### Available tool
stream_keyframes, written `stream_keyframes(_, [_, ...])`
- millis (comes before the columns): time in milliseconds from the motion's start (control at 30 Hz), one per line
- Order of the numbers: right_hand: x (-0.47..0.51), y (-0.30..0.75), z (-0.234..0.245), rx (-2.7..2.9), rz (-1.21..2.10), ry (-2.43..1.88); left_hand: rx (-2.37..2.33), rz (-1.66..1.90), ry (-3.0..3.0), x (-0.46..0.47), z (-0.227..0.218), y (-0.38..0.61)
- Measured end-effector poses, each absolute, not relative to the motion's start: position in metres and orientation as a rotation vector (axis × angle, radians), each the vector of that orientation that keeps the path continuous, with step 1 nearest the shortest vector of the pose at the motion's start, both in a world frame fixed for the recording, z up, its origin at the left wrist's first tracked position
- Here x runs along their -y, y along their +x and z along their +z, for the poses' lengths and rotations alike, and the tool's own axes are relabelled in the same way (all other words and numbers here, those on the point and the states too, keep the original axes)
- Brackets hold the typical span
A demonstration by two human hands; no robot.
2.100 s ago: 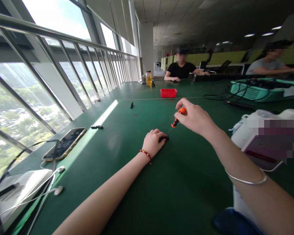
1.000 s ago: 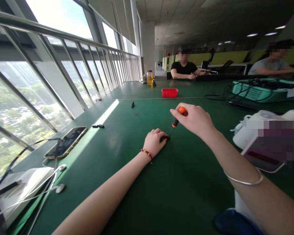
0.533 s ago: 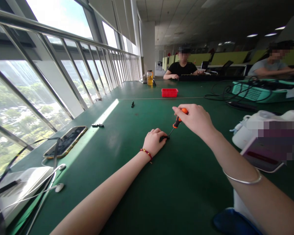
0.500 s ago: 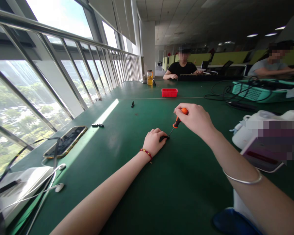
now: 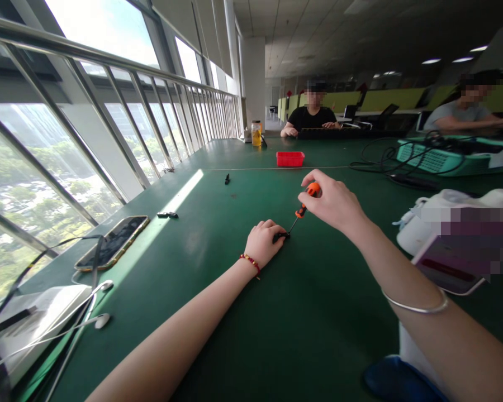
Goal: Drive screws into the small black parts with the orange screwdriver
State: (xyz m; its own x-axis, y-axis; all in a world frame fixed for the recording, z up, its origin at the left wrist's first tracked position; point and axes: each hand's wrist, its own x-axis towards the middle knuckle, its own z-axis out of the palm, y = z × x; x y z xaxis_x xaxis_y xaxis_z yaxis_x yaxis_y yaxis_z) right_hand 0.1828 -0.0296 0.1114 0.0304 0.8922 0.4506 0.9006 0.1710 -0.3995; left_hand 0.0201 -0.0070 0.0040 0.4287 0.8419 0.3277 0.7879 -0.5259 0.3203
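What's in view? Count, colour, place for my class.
Table: one, green, foreground
Part: one, black, centre
Screwdriver: one, orange-black, at part
Pieces: at least two, black, left
Phone: one, dark, left
Earbuds: two, white, left
Box: one, red, far
Jar: one, yellow, far end
Basket: one, teal, far right
Cables: several, black, by basket
Pixelated items: unclear count, white, right
Railing: one, silver, left
People: two, black and grey tops, background
Left grip: one, bare, on part
Right grip: one, bare, round screwdriver

No text, brand or number could be read; print on the white-and-purple package (image 5: 433, 259) at right was masked by blocks; marks on the screwdriver (image 5: 313, 190), if any, too small.
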Motion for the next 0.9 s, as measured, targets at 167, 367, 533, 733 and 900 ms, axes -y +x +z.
stream_keyframes(167, [0.0307,0.1827,0.1113,1.866,0.0,-1.657,-1.461,0.696,2.559,0.0064,0.0039,0.0201])
stream_keyframes(367, [0.0296,0.1825,0.111,1.863,-0.013,-1.67,-1.455,0.693,2.559,0.0064,0.0043,0.02])
stream_keyframes(533, [0.0303,0.1842,0.112,1.857,-0.018,-1.675,-1.457,0.689,2.562,0.0065,0.0037,0.0195])
stream_keyframes(733, [0.03,0.1838,0.1123,1.879,-0.029,-1.672,-1.448,0.687,2.568,0.0069,0.0047,0.0195])
stream_keyframes(900, [0.0308,0.1831,0.1125,1.864,-0.038,-1.702,-1.454,0.679,2.565,0.0072,0.0059,0.02])
